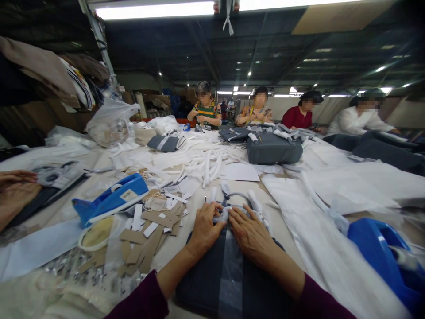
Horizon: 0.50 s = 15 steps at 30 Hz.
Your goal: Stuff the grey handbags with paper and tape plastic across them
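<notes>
A dark blue-grey bag [202,283] lies on the table right in front of me, with a translucent strip [231,274] running down its middle. At its top end my left hand [206,223] has its fingers curled on a bunched piece of clear plastic wrap [221,215]. My right hand [247,228] lies flat over the same spot, fingers stretched out and pressing on the wrap. Beyond the fingertips a thin dark handle loop [237,195] arches up, with white wrapped pieces on either side.
Blue tape dispensers stand left [113,195] and right [378,248]. Cardboard strips [149,239] are heaped on the left. White foam [292,212] lies on the right; another grey bag [274,150] sits farther back. A co-worker's hands [20,190] are at far left; several people work opposite.
</notes>
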### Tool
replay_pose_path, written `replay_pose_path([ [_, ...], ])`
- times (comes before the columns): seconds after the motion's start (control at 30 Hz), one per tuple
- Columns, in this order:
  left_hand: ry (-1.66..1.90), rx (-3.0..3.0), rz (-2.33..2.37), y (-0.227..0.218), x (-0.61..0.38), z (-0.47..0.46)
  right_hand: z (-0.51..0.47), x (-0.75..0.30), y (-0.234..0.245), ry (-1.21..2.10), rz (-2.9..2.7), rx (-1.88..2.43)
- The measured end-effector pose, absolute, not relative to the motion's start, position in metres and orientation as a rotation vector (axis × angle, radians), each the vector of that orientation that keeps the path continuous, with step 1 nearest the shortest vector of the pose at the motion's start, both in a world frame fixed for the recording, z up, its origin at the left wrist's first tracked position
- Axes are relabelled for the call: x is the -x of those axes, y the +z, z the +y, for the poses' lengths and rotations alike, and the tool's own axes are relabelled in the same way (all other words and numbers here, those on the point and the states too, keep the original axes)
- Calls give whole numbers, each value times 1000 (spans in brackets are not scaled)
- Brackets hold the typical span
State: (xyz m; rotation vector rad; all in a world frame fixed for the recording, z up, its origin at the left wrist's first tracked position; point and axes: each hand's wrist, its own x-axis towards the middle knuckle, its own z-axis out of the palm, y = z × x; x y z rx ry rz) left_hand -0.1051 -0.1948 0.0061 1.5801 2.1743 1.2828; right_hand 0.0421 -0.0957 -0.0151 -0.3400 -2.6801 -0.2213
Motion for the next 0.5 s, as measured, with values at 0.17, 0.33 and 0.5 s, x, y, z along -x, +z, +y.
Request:
replay_pose_path([
  [0.17,1350,-1538,2020,8,108,-191,-96,-42,-8,-138,-2773,352],
  [0.33,1161,-1876,1919,25,116,-201,-101,-43,-4,-75,-2725,371],
  [0.5,1555,-1412,2088,15,145,-221,-102,-68,5,-24,-2357,515],
])
